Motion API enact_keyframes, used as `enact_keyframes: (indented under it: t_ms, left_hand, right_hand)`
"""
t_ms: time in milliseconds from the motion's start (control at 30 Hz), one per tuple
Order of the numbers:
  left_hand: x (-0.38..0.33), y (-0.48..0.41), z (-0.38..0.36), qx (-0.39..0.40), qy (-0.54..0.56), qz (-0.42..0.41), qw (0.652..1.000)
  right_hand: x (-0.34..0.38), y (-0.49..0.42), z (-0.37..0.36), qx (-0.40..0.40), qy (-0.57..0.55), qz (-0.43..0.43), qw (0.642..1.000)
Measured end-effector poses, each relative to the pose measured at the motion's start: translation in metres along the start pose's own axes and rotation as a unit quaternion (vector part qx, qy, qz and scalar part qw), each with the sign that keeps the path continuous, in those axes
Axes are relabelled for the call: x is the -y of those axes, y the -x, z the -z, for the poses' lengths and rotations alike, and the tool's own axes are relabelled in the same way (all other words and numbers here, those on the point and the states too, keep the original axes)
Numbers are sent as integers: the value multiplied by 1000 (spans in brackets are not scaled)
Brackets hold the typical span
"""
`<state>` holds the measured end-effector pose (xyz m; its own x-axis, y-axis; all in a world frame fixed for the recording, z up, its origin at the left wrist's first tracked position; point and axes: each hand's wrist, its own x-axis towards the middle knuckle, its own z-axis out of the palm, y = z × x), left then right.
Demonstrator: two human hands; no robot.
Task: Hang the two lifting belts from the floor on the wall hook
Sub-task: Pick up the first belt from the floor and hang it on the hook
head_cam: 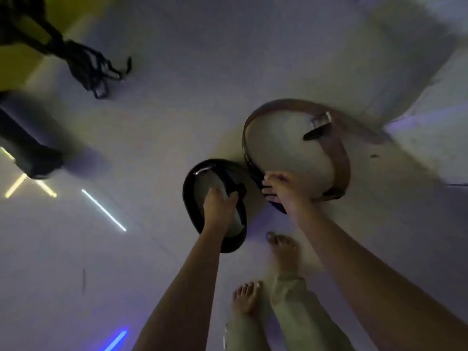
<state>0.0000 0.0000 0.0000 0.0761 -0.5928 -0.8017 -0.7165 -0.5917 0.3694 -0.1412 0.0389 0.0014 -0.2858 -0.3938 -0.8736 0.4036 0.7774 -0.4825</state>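
Note:
Two looped lifting belts rest on the pale floor below me. The black belt (188,198) stands on edge at centre, and my left hand (219,206) is closed around its upper side near a metal buckle. To its right lies the larger brown belt (345,158), buckle at the far side. My right hand (282,190) pinches the brown belt's dark near edge, fingers curled over it. No wall hook is in view.
My bare feet (282,252) stand just behind the belts. A tangle of dark straps (88,64) hangs or lies at upper left beside a yellow surface. A dark bench-like object (27,145) sits at left. Light strips reflect on the glossy floor.

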Motion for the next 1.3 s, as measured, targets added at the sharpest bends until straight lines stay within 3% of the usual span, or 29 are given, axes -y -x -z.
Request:
enact_keyframes:
  t_ms: [133,233,333,433,600,867,1033,1300]
  left_hand:
    - [27,-64,-42,-1,105,82,991]
    - [34,-87,-59,8,127,67,990]
    - [30,-74,-50,-31,127,63,989]
    - [24,-31,-25,-3,163,61,985]
    - [-26,77,37,86,208,-27,974]
    - [-159,276,144,205,144,-220,943]
    - [-229,407,167,229,133,-364,893]
    - [-305,583,131,281,176,-466,820]
  right_hand:
    - [-40,-66,-16,0,8,-12,1000]
    - [-54,-88,-21,-18,15,-19,1000]
    - [-51,-82,-20,-31,19,-18,999]
    - [-29,-43,-15,-27,28,-22,999]
    - [24,66,-2,31,-11,-13,999]
    - [131,299,58,-14,-112,119,986]
    - [184,442,103,-92,-186,240,948]
    - [213,607,200,-219,-260,350,873]
